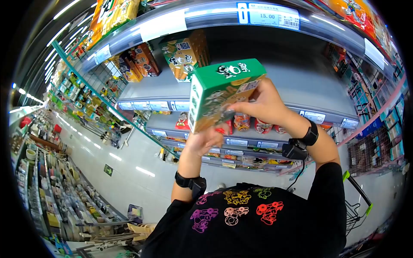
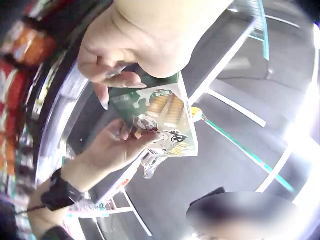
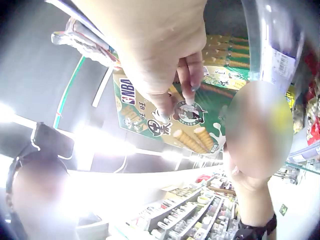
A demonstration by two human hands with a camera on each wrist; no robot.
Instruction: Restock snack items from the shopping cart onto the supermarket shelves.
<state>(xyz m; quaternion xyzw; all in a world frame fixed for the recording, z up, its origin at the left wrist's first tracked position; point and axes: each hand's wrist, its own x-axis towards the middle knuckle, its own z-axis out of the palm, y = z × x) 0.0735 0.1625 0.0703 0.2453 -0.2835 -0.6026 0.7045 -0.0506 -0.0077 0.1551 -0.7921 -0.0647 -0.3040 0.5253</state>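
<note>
A green and gold box of wafer rolls (image 1: 230,74) is held up in front of the shelf, tilted, its green end upward in the head view. My right hand (image 1: 269,103) grips it by one side, thumb on the printed face. At the lower end, my left hand (image 1: 204,142) holds the box with curled fingers, partly hidden behind it. The left wrist view shows rolls pictured on the box's face (image 2: 167,107), with the left fingers at its green end. Behind it, a similar box (image 1: 178,58) stands on the grey shelf (image 1: 301,88).
Brown and orange boxes (image 1: 144,60) stand at the shelf's left. A rail with a 15.00 price label (image 1: 269,17) crosses above. Red packs (image 1: 262,126) sit on a lower shelf. A green wire rack (image 1: 92,81) bounds the left; a shopping cart (image 1: 357,206) is at lower right.
</note>
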